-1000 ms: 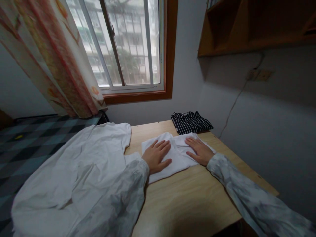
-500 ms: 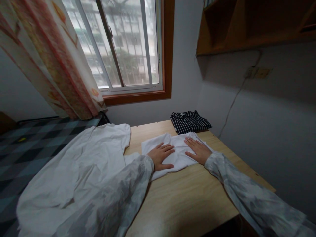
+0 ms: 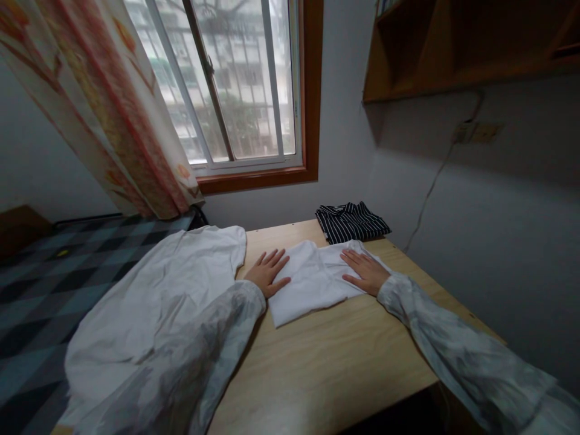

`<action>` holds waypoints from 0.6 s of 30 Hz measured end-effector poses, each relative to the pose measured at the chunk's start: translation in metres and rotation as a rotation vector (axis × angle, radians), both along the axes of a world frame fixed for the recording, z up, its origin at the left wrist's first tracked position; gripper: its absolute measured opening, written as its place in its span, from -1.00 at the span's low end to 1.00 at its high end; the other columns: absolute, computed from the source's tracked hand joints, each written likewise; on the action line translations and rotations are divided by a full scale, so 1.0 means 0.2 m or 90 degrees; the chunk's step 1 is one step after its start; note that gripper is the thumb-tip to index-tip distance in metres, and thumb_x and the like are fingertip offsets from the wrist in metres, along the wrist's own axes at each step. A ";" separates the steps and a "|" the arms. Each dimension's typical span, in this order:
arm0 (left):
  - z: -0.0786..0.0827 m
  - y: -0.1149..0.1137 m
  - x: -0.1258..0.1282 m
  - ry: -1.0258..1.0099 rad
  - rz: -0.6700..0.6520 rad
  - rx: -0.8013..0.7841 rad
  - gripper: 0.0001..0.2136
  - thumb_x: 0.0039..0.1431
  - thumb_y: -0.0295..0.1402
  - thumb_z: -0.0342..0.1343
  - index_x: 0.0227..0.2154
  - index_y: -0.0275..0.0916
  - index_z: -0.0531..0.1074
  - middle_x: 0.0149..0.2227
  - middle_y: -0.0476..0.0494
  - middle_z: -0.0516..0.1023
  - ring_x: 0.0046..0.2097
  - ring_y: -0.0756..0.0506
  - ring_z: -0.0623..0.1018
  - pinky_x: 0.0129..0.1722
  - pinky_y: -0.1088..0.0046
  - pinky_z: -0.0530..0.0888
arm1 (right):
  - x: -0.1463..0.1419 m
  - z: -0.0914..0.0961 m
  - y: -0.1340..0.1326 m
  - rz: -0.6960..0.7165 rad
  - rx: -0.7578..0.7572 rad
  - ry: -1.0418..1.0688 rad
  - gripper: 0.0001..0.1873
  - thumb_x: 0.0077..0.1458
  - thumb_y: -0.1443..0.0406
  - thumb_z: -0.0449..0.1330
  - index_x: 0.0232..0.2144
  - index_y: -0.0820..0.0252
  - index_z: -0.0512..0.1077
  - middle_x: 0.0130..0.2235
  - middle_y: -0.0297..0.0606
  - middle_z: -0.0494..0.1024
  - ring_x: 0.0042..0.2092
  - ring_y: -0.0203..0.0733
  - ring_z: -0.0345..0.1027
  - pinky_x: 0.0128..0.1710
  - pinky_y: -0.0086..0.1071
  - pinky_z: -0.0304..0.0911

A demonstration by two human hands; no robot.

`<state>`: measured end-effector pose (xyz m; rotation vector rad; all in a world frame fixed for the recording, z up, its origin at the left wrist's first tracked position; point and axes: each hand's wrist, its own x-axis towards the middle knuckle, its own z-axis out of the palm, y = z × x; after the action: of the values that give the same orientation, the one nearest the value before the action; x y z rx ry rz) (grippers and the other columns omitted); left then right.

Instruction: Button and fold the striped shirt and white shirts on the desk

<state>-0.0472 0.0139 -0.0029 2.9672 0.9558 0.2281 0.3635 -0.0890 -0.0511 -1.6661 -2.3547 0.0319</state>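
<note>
A white garment (image 3: 308,281), folded into a rough rectangle, lies on the wooden table (image 3: 326,356). On its left edge rests my left hand (image 3: 269,273), flat with the fingers apart. My right hand (image 3: 366,272) lies flat on the garment's right part, fingers stretched out. Neither hand grips the cloth. To the left, a larger white garment (image 3: 181,272) is spread loosely from the table over the bed's edge, partly covered by my left sleeve. Behind the folded cloth sits a black-and-white striped shirt (image 3: 351,222), neatly folded with its collar at the back.
A bed with a checked cover (image 3: 31,314) adjoins the table on the left. Above it hangs a floral curtain (image 3: 118,121) beside the window (image 3: 249,90). A wooden shelf (image 3: 408,84) juts from the right wall, with a cable (image 3: 428,196) running down below it.
My left hand has slid left across the white cloth to its left edge. My right hand stays in nearly the same place. The view has shifted slightly.
</note>
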 end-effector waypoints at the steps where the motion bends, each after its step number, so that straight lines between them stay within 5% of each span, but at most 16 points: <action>1: 0.00 0.01 -0.04 0.016 0.004 -0.006 -0.29 0.47 0.11 -0.12 0.52 -0.15 0.16 0.58 -0.33 0.05 0.56 -0.40 0.12 0.51 -0.15 0.05 | 0.00 0.01 0.00 0.005 -0.002 0.000 -0.17 0.46 -0.14 -0.04 0.56 0.15 0.08 0.57 -0.03 0.07 0.57 0.14 -0.06 0.50 0.18 -0.02; 7: 0.08 -0.03 -0.14 -0.012 -0.049 -0.055 -0.30 0.31 0.23 0.06 0.37 -0.02 0.39 0.46 -0.24 0.34 0.35 -0.39 0.44 0.39 0.01 0.32 | 0.02 0.06 -0.03 0.041 0.064 0.027 -0.26 0.42 -0.07 0.03 0.49 0.10 0.24 0.51 -0.06 0.24 0.51 0.17 0.11 0.49 0.18 0.00; 12: 0.14 -0.05 -0.08 -0.119 0.227 -0.123 -0.37 0.29 0.18 0.10 0.21 -0.18 0.49 0.12 -0.31 0.59 0.06 -0.32 0.62 0.07 0.17 0.52 | 0.12 0.09 -0.06 -0.318 0.206 0.093 -0.21 0.26 -0.14 0.18 0.29 0.30 0.44 0.27 0.26 0.49 0.29 0.45 0.35 0.31 0.28 0.19; 14: 0.15 -0.02 -0.05 -0.083 0.286 -0.150 -0.39 0.16 0.20 0.21 0.02 -0.22 0.56 0.00 -0.32 0.63 0.01 -0.33 0.63 0.00 0.20 0.52 | 0.17 0.10 -0.04 -0.383 0.130 0.106 -0.21 0.16 -0.21 0.25 0.12 0.32 0.56 0.12 0.29 0.59 0.18 0.45 0.45 0.22 0.22 0.30; 18: 0.16 0.05 0.00 -0.002 0.312 -0.281 -0.41 -0.17 0.21 0.40 -0.22 -0.18 0.60 -0.19 -0.23 0.69 -0.08 -0.34 0.64 -0.12 0.28 0.48 | 0.23 0.13 0.00 -0.316 -0.123 0.187 -0.51 0.06 -0.05 0.38 -0.14 0.21 0.66 -0.16 0.02 0.72 -0.11 0.20 0.62 -0.09 -0.10 0.47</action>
<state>-0.0472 0.0246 0.0294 2.3040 1.4951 0.0182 0.4101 -0.0889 -0.0248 -2.1250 -1.7250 0.3903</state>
